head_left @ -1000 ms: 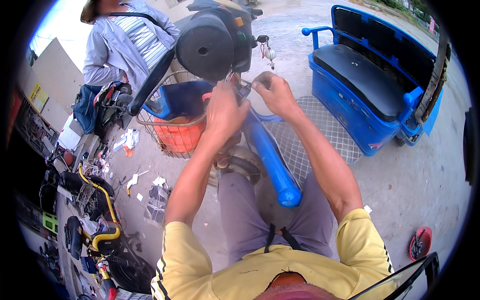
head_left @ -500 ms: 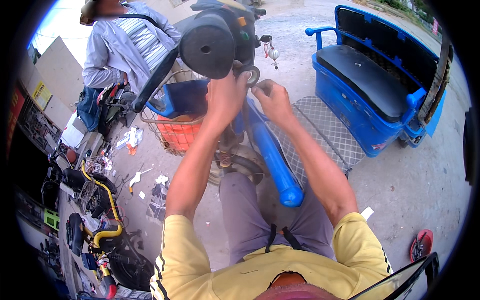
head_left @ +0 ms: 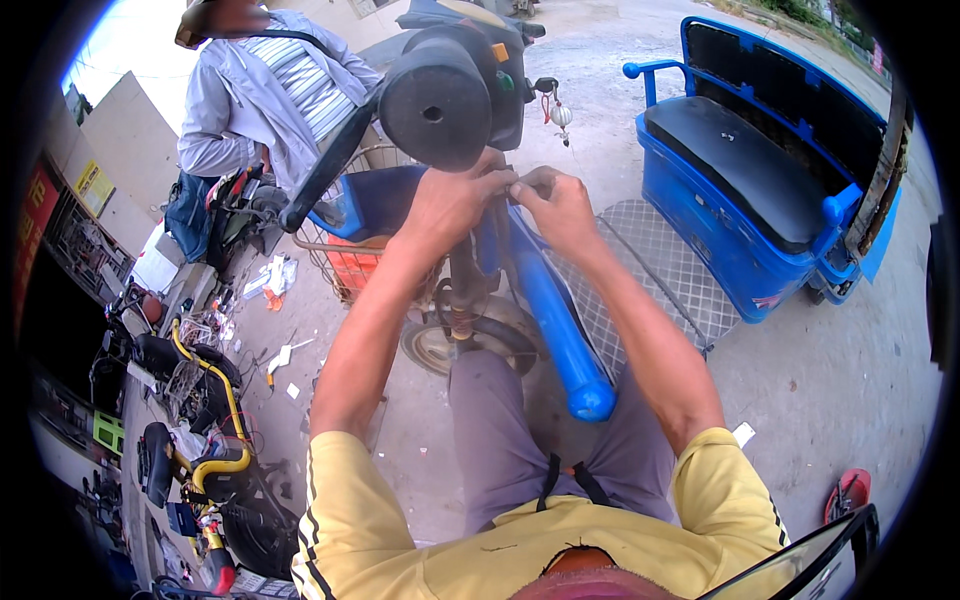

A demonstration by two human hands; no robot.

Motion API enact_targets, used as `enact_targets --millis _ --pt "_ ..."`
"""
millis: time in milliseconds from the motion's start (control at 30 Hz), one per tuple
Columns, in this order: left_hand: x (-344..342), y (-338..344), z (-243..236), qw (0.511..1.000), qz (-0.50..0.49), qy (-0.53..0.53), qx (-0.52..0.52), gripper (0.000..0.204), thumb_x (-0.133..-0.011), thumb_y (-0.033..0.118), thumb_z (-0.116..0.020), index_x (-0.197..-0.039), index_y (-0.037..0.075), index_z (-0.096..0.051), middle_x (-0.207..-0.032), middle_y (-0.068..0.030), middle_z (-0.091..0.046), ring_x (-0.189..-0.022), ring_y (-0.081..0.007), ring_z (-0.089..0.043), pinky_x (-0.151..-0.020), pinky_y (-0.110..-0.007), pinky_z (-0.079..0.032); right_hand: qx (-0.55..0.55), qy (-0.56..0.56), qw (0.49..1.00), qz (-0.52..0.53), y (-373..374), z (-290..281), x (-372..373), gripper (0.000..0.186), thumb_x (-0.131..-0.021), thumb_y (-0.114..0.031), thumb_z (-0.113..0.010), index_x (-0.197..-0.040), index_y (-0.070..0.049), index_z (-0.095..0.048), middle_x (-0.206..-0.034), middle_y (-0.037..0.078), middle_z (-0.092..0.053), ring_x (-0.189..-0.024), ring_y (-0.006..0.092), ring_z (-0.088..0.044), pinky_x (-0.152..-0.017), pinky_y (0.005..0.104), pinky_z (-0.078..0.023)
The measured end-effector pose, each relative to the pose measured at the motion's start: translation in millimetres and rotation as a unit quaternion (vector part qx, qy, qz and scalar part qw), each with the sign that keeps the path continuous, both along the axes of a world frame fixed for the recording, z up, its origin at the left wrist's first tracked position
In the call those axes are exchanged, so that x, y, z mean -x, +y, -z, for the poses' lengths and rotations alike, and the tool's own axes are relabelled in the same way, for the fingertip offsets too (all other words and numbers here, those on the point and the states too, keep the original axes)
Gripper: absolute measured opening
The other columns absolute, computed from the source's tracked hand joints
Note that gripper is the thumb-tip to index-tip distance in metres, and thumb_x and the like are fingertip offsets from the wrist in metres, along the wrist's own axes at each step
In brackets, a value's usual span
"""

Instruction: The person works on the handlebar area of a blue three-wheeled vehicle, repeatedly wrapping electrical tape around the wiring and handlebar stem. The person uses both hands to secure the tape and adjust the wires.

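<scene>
Both my hands are together just under the handlebar of a blue cargo tricycle. My left hand (head_left: 450, 208) is closed, its fingertips pinched beside the steering column, below the big round black handlebar end (head_left: 435, 105). My right hand (head_left: 562, 208) is closed too, thumb and finger meeting the left fingertips. Whatever they pinch is too small or hidden to make out. A black brake lever (head_left: 325, 160) sticks out to the left of the handlebar. Keys with a round pale charm (head_left: 560, 115) hang at its right. Below my hands runs a thick blue frame tube (head_left: 560, 330).
A wire basket (head_left: 325, 255) holds something orange, left of the column. To the right are a chequered metal footboard (head_left: 665, 265) and a blue box with a black seat (head_left: 745, 165). A person in a light jacket (head_left: 235, 110) stands far left. A yellow-framed bike (head_left: 225, 400) and litter lie along the left.
The dark ring seen between my fingers earlier is now out of sight. My left hand has turned lower and flatter, and the fingertips of both hands have come together. The whole view has shifted slightly.
</scene>
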State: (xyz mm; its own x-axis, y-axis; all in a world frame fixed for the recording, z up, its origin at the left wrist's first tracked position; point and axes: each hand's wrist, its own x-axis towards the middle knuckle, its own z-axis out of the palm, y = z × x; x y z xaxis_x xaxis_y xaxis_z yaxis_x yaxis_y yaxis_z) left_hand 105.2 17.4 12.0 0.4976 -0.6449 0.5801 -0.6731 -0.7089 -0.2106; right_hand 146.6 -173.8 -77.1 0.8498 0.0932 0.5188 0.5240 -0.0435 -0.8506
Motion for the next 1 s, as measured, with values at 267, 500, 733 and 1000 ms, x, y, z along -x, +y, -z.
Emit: enact_targets --millis 267,500,733,1000 --pt "-20 -10 -6 0.999 0.0 0.038 0.001 0.012 -0.099 0.01 -0.069 -0.108 0.004 -0.064 -0.105 -0.0159 -0.065 -0.099 -0.0427 -0.069 -0.083 -0.052 -0.055 0.014 -0.051 0.998 0.025 -9 -11 3 0.031 -0.096 -0.019 -0.079 -0.118 0.003 -0.076 -0.102 0.017 -0.078 -0.094 0.0262 -0.076 -0.085 0.0422 -0.058" --pt "-18 -18 7 0.99 -0.025 0.07 0.12 0.012 -0.099 0.008 -0.069 -0.108 0.001 -0.068 -0.105 -0.0177 -0.069 -0.098 -0.0448 -0.069 -0.083 -0.051 -0.054 -0.031 -0.043 0.999 0.011 6 7 14 0.042 -0.094 -0.019 -0.082 -0.129 0.003 -0.074 -0.104 0.016 -0.078 -0.094 0.026 -0.075 -0.088 0.04 -0.058" --pt "-18 -15 6 0.984 -0.008 0.106 0.146 0.016 -0.097 0.0 -0.068 -0.113 -0.002 -0.072 -0.106 -0.0183 -0.071 -0.098 -0.0413 -0.071 -0.087 -0.046 -0.056 -0.091 0.027 0.995 -0.044 7 9 15 0.044 -0.097 -0.022 -0.081 -0.131 0.006 -0.073 -0.109 0.015 -0.08 -0.098 0.0217 -0.075 -0.089 0.0399 -0.059" --pt "-15 -1 9 0.981 0.045 0.152 0.111 0.028 -0.097 -0.007 -0.065 -0.123 -0.001 -0.074 -0.127 -0.0194 -0.067 -0.116 -0.0418 -0.07 -0.097 -0.047 -0.056 -0.258 0.202 0.923 -0.201 -2 -7 28 0.052 -0.095 -0.009 -0.081 -0.139 0.01 -0.063 -0.118 0.017 -0.078 -0.107 0.0213 -0.074 -0.095 0.0382 -0.057"
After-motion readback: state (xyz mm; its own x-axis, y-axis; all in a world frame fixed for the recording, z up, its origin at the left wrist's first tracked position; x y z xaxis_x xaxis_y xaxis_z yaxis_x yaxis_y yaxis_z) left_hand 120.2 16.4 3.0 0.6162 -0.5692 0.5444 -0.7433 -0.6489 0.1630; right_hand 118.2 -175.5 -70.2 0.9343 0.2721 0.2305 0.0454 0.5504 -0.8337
